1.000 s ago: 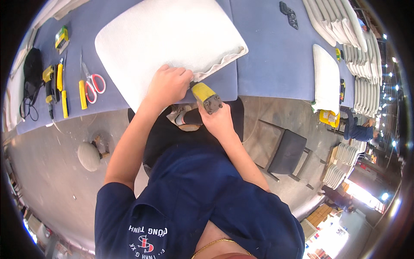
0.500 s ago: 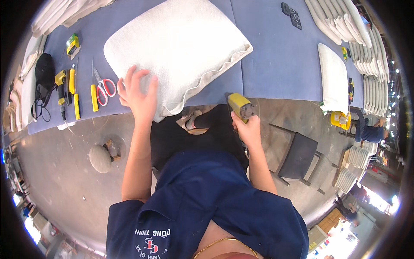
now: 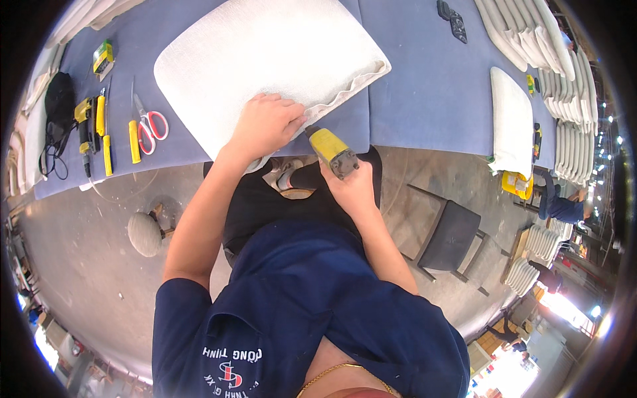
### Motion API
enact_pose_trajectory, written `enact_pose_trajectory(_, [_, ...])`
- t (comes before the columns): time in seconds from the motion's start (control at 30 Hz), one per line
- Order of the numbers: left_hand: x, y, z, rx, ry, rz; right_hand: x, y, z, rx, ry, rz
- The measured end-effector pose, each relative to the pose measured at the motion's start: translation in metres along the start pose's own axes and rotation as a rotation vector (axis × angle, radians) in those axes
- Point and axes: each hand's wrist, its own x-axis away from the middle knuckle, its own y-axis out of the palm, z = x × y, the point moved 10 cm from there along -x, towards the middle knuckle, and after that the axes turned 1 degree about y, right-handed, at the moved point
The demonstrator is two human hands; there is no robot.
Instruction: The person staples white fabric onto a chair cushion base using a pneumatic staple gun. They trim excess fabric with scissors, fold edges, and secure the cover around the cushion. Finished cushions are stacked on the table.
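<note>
A white fabric-covered cushion panel (image 3: 259, 56) lies on the blue-grey table, its loose, wavy cloth edge facing me at the right. Over its near edge, my left hand (image 3: 269, 126) is closed, fingers bent together and gripping the cloth there; the thumb side is partly hidden. My right hand (image 3: 352, 189) is wrapped around a yellow and dark grey staple gun (image 3: 328, 147). The gun's front end is close to the cloth edge, just right of my left fingertips; I cannot tell whether it touches.
Left on the table (image 3: 431, 99) lie red-and-white scissors (image 3: 151, 129), several yellow-handled tools, a small green-yellow box (image 3: 103, 58) and a black cloth item (image 3: 58, 103). Stacked white panels (image 3: 574, 93) stand at the right. A black stool (image 3: 451, 235) and a round stool (image 3: 144, 233) are on the floor.
My left hand has slid right along the cushion's near edge, its spread fingers now closed on the cloth. My right hand has brought the staple gun leftward to that edge.
</note>
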Motion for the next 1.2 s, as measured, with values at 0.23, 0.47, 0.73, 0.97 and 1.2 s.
enact_pose_trajectory(0.23, [0.004,0.004,-0.003,0.002,-0.028,0.061,-0.007,0.005,-0.003,0.015,-0.05,-0.021])
enact_pose_trajectory(0.47, [0.004,0.003,-0.001,-0.015,-0.002,0.121,-0.01,0.014,-0.001,0.046,-0.066,-0.025])
enact_pose_trajectory(0.73, [0.003,-0.01,0.011,-0.13,0.039,0.015,-0.009,0.009,-0.009,0.056,-0.106,0.013])
enact_pose_trajectory(0.97, [0.015,0.0,0.003,-0.139,0.062,0.077,0.002,0.015,-0.001,0.003,0.001,-0.04])
enact_pose_trajectory(1.2, [0.019,0.006,0.005,-0.198,0.085,0.09,-0.003,0.027,-0.003,0.133,-0.096,-0.062])
